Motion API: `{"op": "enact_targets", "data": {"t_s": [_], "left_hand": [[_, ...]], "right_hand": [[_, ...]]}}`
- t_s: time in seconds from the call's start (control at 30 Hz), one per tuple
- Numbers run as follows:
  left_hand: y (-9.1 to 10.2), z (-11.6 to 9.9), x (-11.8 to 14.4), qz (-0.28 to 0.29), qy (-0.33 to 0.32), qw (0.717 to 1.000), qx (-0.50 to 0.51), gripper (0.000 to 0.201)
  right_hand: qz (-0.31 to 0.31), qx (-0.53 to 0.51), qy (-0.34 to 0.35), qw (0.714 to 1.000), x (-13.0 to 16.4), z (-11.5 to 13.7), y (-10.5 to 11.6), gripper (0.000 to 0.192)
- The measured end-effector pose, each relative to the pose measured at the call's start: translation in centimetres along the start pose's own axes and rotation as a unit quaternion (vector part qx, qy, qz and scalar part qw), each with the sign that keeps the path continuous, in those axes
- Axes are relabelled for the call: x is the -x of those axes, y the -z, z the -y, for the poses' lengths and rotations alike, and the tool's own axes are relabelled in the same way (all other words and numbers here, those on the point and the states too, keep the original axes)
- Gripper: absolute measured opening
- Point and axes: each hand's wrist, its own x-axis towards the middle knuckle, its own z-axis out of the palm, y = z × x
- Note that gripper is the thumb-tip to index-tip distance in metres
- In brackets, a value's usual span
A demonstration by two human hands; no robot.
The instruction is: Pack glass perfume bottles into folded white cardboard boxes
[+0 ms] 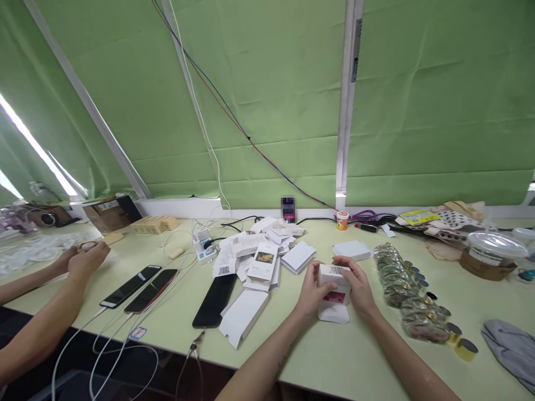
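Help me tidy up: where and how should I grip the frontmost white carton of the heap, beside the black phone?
Probably pinch the white carton along its long right edge, coming from the right, where the left hand is. It lies flat with that edge uncovered, while its left side sits close to the black phone.

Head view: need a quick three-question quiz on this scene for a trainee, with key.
1. True or false: the left hand and the right hand are both on the small white box.
2. How many phones lie flat to the left of that box?
3. What lies in a row to the right of the right hand? A) phones B) clear-wrapped packets C) pens

Key: 1. True. 2. Three. 3. B.
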Motion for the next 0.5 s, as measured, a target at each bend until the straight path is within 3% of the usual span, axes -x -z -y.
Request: {"op": "enact_targets", "data": {"t_s": [0.1,0.17,0.3,0.5], "left_hand": [[0.5,0.9,-0.3,0.015,0.057,0.995,-0.079,0.072],[0.9,1.3,-0.6,-0.003,0.085,0.990,-0.110,0.078],[1.5,1.1,-1.2,-0.081,0.043,0.993,-0.072,0.070],[2.0,-0.3,-1.4,-0.145,0.016,0.989,-0.009,0.063]], "right_hand": [[-0.059,-0.004,-0.004,0.998,-0.6,-0.8,0.6,0.027],[-0.078,0.013,-0.002,0.997,-0.9,-1.1,0.9,0.029],[-0.076,0.070,0.022,0.994,-0.9,-0.7,1.2,0.035],[-0.058,0.162,0.054,0.984,-0.6,-0.2,1.3,0.046]]}}
